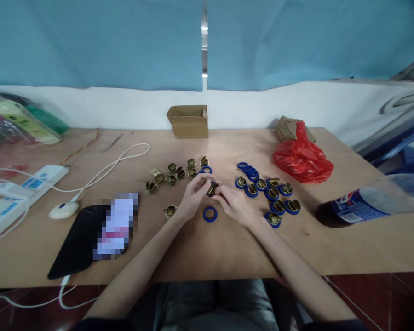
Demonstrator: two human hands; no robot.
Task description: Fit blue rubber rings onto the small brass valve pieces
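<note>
My left hand (193,196) and my right hand (233,202) meet at the middle of the table, fingers closed around one small brass-coloured metal piece (212,189). Whether a blue ring is fitted on it is partly hidden by my fingers. Just below my hands lies a loose blue ring (210,208); a second blue ring (206,170) lies behind them. To the left are several brass-coloured pieces (171,179) without blue rings, one (170,211) close to my left wrist. On the right sit several brass-coloured pieces in blue rings (272,193), with loose blue rings (251,172) behind.
A cardboard box (189,126) stands at the back. At right are a red plastic bag (301,161) and a cola bottle (359,202) lying on its side. At left are a phone (119,225), a black tablet-like device (77,241), a white mouse-like object (64,210) and a power strip (37,188).
</note>
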